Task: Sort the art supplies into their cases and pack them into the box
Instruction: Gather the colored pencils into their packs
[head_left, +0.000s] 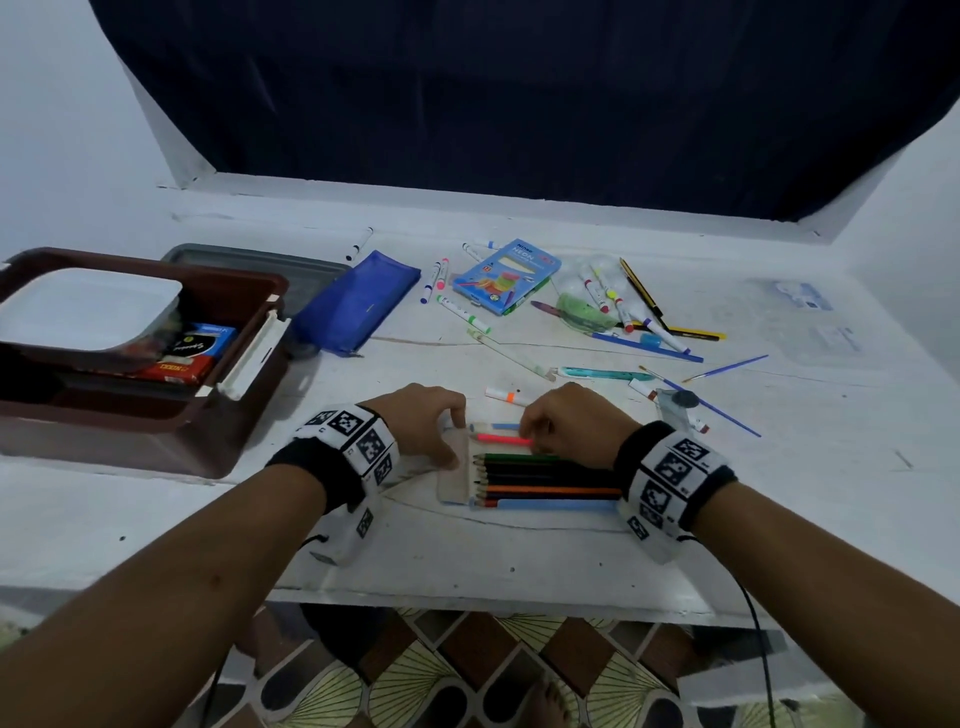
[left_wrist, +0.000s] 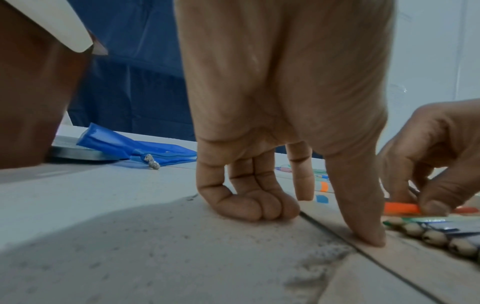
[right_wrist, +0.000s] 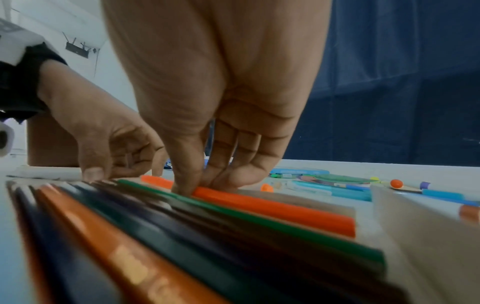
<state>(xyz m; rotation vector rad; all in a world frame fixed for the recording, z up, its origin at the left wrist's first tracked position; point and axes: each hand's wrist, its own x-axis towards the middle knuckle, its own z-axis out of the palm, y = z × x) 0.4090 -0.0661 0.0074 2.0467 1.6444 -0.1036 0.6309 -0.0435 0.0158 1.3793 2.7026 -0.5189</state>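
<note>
An open cardboard pencil case (head_left: 453, 480) lies near the table's front edge with a row of coloured pencils (head_left: 545, 480) in it, their points to the left. My left hand (head_left: 451, 441) presses its straight thumb (left_wrist: 363, 216) on the case's left flap, its other fingers curled on the table. My right hand (head_left: 531, 439) pinches an orange-pink pencil (head_left: 501, 440) and holds it flat in the case, just beyond the green one. The right wrist view shows those fingertips (right_wrist: 187, 188) on that pencil (right_wrist: 272, 207). A brown storage box (head_left: 249, 415) stands at the left.
The brown box holds a white container (head_left: 88, 306) and small packets. Behind it lie a grey lid (head_left: 260, 265) and a blue zip pouch (head_left: 358, 296). A blue neon-marker box (head_left: 506, 275), loose markers (head_left: 613, 296), pens and thin brushes (head_left: 727, 366) are scattered beyond the case.
</note>
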